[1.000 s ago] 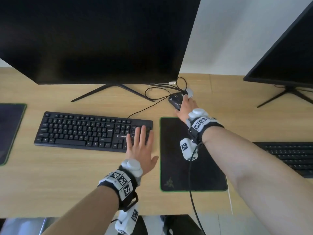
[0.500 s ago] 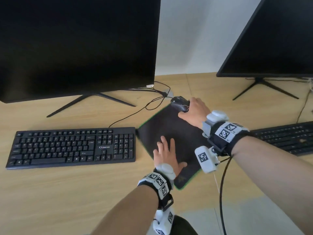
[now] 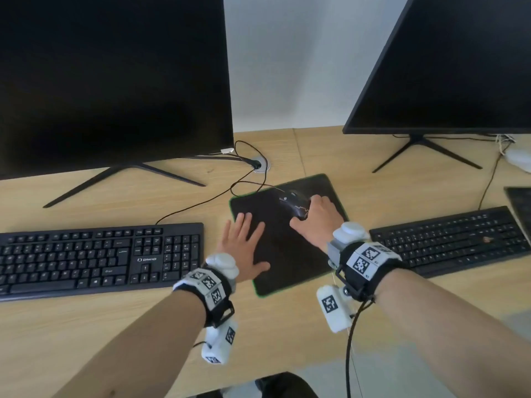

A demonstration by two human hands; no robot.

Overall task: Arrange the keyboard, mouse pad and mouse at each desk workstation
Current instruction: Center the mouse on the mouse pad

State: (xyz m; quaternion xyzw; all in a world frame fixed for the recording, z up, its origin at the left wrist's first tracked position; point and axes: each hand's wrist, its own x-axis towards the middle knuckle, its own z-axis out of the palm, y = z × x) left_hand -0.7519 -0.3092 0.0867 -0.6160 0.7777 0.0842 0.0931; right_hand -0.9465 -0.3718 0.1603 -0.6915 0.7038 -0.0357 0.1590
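A black keyboard [image 3: 97, 258] lies on the wooden desk [image 3: 86, 334] in front of the left monitor [image 3: 112, 79]. To its right sits a black mouse pad [image 3: 284, 254] with a green edge, turned slightly askew. My left hand [image 3: 244, 248] lies flat on the pad's left side, fingers spread. A black wired mouse [image 3: 296, 205] rests on the pad's far part, and my right hand [image 3: 316, 221] is wrapped around it from the right.
A second monitor [image 3: 448, 67] and a second black keyboard [image 3: 451, 239] stand at the right. Cables [image 3: 244, 179] run from the mouse and keyboard to a desk grommet [image 3: 260, 165]. A white object [image 3: 518, 158] lies at the far right edge.
My right hand brought the mouse from behind the pad onto it. My left hand left the keyboard and came to lie on the pad, which has turned askew. The view shifted right.
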